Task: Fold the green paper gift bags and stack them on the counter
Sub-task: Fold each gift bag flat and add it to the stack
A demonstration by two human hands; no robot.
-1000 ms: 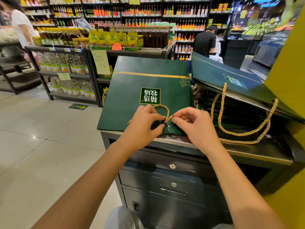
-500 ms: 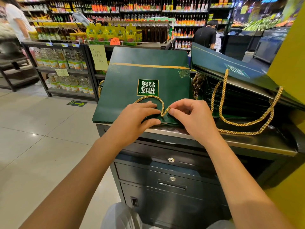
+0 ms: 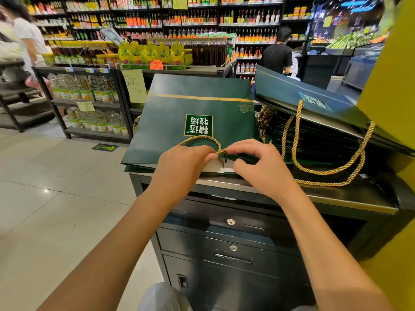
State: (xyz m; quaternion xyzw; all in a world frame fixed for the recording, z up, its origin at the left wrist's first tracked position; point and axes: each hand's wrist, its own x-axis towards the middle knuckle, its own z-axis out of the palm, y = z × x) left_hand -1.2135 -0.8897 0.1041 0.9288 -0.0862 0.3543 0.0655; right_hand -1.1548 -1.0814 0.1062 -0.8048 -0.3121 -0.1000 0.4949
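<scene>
A flat green gift bag (image 3: 179,113) with a gold stripe and a white-on-green label lies on the dark counter (image 3: 336,195), its mouth towards me. Both hands work at its near edge. My left hand (image 3: 179,163) pinches the gold rope handle (image 3: 199,138) where it meets the rim. My right hand (image 3: 260,163) pinches the rim just right of it, and the bag's white inside shows between the hands. To the right leans a pile of several more green bags (image 3: 314,131), gold handles hanging over the counter.
The counter stands on a dark cabinet with locked drawers (image 3: 231,245). A yellow pillar (image 3: 395,86) rises at the right. Shelves of bottles (image 3: 89,95) stand across the tiled aisle. One person (image 3: 277,53) stands at the back and another (image 3: 24,39) at far left.
The hands have parted the bag's near edge a little, so its white inside now shows. The camera has tipped slightly; the bag and pile stay where they were.
</scene>
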